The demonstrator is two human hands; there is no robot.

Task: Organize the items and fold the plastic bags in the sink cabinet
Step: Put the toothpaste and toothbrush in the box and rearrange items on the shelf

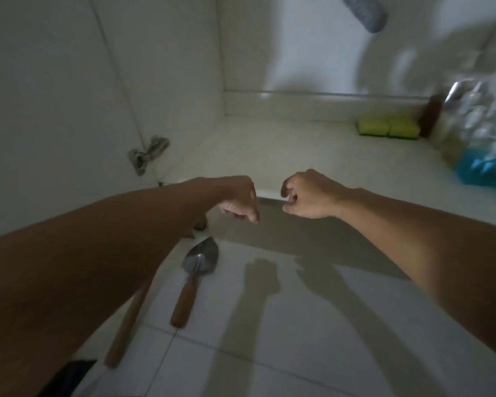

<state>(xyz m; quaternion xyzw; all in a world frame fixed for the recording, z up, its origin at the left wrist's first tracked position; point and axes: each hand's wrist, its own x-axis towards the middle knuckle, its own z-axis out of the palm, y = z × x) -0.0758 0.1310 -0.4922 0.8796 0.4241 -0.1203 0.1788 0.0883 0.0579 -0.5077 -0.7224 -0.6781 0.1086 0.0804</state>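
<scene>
Plastic bags: a blurred, pale crinkled mass (430, 61) at the upper right of the cabinet, above the bottles; too smeared to tell how it lies.
Left hand (238, 200): over the cabinet's front edge, fingers curled downward and loosely together, holding nothing visible.
Right hand (307, 196): just beside the left, apart from it, fingers curled in toward the thumb; whether they pinch anything cannot be told.
Cabinet floor (269, 156): pale, inside white walls.
Sponges (387, 127): two yellow-green, side by side, near the back wall.
Bottles (478, 138): clustered at the right, one with blue liquid; blurred.
Rag (148, 153): crumpled, against the left wall.
Trowel (195, 279): metal blade, wooden handle, on the tiled floor outside.
Wooden handle (126, 325): beside the trowel, partly under the left forearm.
</scene>
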